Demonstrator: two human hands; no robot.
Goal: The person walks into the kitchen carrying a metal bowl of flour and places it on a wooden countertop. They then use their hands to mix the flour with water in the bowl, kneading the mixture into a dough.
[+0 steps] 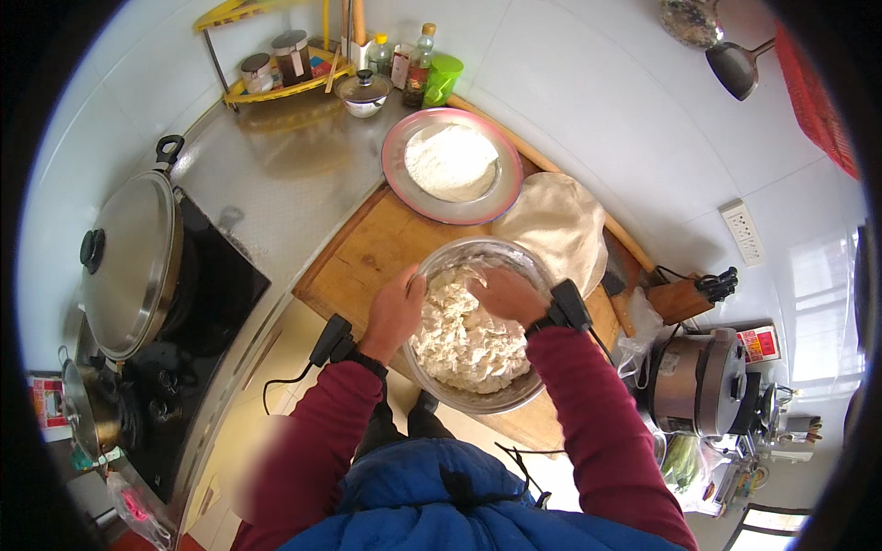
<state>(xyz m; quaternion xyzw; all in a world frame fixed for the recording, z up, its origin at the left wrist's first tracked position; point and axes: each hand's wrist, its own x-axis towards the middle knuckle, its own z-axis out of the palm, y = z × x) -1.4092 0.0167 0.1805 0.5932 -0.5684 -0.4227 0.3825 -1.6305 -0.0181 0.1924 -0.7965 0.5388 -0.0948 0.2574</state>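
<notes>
A round metal mixing bowl [513, 406] stands on a wooden board [351, 268] and holds shaggy, lumpy dough [468, 344]. My left hand [398, 310] grips the bowl's left rim, thumb near the inner edge. Inside the bowl, at the upper right, my right hand [508, 295] reaches into the dough; its fingertips are partly hidden, so whether they hold any cannot be told. Just beyond the bowl is a pink-rimmed dish [395, 162] with white flour [451, 158]. A beige cloth [558, 220] lies against the bowl's upper right side.
To the left, a large lidded pan [134, 268] sits on a black cooktop [213, 275]. Bottles [419, 69] and a green cup [443, 79] stand at the back. A knife block [679, 299] and an electric pressure cooker [696, 382] are at right. Cables hang from both wrist devices.
</notes>
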